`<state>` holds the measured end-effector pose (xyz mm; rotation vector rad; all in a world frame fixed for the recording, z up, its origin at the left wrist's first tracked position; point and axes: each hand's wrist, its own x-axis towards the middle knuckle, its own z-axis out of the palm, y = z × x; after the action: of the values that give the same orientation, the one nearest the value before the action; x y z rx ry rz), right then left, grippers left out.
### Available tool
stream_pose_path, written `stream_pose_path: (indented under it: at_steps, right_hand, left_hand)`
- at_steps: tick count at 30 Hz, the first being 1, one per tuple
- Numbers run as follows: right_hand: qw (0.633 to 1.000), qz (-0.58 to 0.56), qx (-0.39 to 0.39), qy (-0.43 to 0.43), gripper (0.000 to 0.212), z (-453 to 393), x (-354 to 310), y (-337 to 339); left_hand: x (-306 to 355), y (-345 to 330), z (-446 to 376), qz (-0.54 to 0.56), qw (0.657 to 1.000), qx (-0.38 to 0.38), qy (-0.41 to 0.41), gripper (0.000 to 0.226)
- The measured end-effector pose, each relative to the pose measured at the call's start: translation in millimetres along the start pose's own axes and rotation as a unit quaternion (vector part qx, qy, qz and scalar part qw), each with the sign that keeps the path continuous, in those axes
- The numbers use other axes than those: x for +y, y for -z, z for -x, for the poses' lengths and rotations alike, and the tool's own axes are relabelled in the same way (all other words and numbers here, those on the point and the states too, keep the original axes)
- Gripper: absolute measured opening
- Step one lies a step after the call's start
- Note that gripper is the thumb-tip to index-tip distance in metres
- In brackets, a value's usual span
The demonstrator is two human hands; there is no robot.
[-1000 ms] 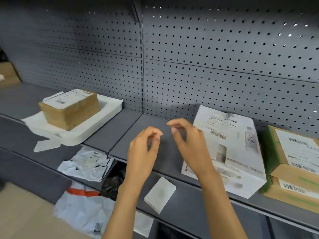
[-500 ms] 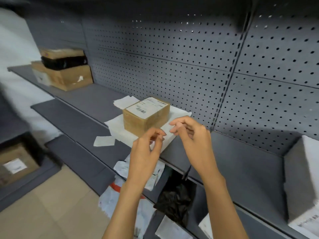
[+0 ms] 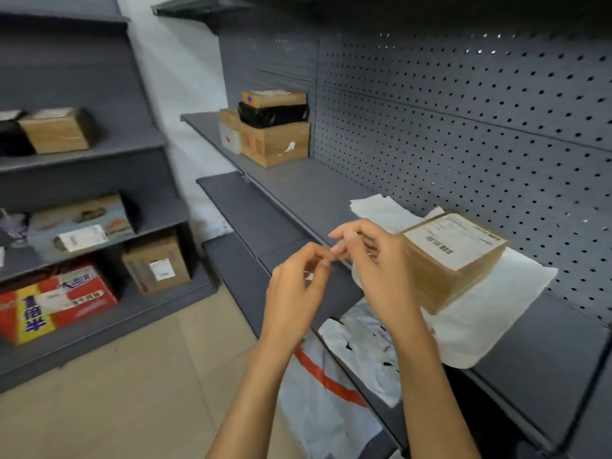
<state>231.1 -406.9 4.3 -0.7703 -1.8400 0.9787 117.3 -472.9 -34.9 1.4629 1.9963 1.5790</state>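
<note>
Both hands are raised in front of me with fingers curled and tips meeting. The left hand (image 3: 298, 286) has thumb and forefinger set against the fingertips of the right hand (image 3: 381, 270). Cannot tell whether a scrap is pinched between them; anything there is too small to show.

Parcel box (image 3: 440, 283): just right of my right hand and a little beyond it, untouched. Squat brown cardboard with smooth faces; white shipping label (image 3: 455, 240) flat on top, barcode showing. It sits on a white padded mailer (image 3: 496, 309), soft and wrinkled. Below my wrists lie slick, crumpled poly bags (image 3: 361, 346).

Judgement: this is fingertip work before taking the box. To do it well:
- Free the fingertips first.
- Grasp the box by opposite side faces, not the label.
- Lift straight up so the mailer does not drag along the grey metal shelf (image 3: 298, 190).
</note>
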Motion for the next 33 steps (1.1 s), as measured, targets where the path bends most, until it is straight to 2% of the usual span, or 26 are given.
stream_pose_path:
  at_steps: [7,12,20,28,33]
  right_hand:
    - [0.999,-0.026,-0.041,0.002,0.026,-52.2,14.0,-67.0]
    - [0.999,-0.022,-0.043,-0.003,0.026,-111.2,27.3,-104.4]
    - [1.000,-0.021,-0.009,-0.001,0.026,-224.8,48.8,-144.0]
    - [0.999,-0.015,0.030,-0.033,0.028,-310.9,91.3,-168.9]
    - [0.998,-0.015,0.056,-0.030,0.025,-354.0,103.8,-179.7]
  left_hand:
    - [-50.9,25.2,-45.0,-0.032,0.999,0.020,0.017,0.012]
    - [-84.8,36.7,-105.7,-0.054,0.998,0.026,0.014,0.010]
    - [-117.8,51.7,-229.0,-0.042,0.999,0.034,0.005,0.013]
    - [-161.4,55.5,-323.5,0.028,0.996,0.075,0.026,0.017]
    - [-181.3,57.7,-385.5,0.047,0.994,0.095,-0.012,0.014]
